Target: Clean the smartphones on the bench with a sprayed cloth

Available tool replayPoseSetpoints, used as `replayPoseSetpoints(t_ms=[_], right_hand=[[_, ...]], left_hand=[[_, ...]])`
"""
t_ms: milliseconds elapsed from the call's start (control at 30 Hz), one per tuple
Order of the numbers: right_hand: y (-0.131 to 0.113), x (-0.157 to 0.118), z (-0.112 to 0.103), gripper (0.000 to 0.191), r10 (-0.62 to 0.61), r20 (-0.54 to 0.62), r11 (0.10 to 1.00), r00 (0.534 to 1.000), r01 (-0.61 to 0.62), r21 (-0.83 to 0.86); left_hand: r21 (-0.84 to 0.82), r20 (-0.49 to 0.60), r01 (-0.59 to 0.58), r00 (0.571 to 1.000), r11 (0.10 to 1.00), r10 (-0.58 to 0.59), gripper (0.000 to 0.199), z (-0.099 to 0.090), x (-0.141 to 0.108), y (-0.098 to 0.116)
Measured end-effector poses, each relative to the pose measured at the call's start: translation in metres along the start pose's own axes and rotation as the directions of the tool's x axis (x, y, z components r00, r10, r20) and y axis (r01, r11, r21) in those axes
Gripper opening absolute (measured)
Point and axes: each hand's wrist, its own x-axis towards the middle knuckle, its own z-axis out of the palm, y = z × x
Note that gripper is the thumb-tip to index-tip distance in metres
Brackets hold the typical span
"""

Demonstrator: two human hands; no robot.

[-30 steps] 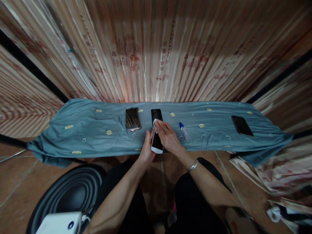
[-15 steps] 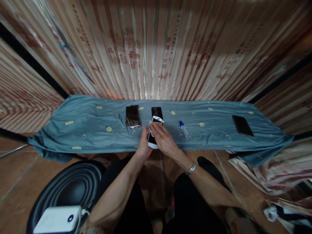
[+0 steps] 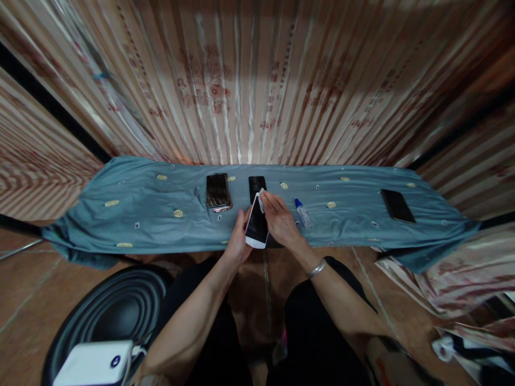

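Observation:
A white phone with a dark screen (image 3: 256, 225) rests tilted in my left hand (image 3: 238, 240), whose fingers close around its left edge and back. My right hand (image 3: 279, 219) presses a small white wipe (image 3: 261, 201) against the phone's upper right edge, with its fingers together. Just beyond the phone, a black phone (image 3: 257, 184) lies on the cloth, partly covered by the white one. To the right of my right hand is a small clear bottle with a blue cap (image 3: 303, 213).
A teal patterned cloth (image 3: 169, 195) covers the narrow table. Stacked phones (image 3: 218, 191) lie left of my hands, a dark phone (image 3: 397, 205) at the right. Striped curtains (image 3: 249, 80) hang behind. Below left, a white power bank (image 3: 94, 363) sits on a black round stool (image 3: 104, 316).
My right hand has slid with the wipe from across the screen to the upper right edge, uncovering the screen. The phone has turned slightly, its top leaning right.

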Motion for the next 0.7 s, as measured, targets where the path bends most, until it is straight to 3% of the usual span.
replayPoseSetpoints(t_ms=[400,700], right_hand=[[0.001,-0.004,0.003,0.053,0.01,-0.032,1.0,0.999,-0.01,0.0],[-0.02,-0.011,0.008,0.054,-0.08,-0.048,0.996,0.996,0.081,0.024]], left_hand=[[0.016,0.011,-0.023,1.0,1.0,0.023,0.045,0.002,-0.001,0.0],[0.009,-0.053,-0.053,0.997,0.999,0.053,0.046,0.001,0.001,0.006]])
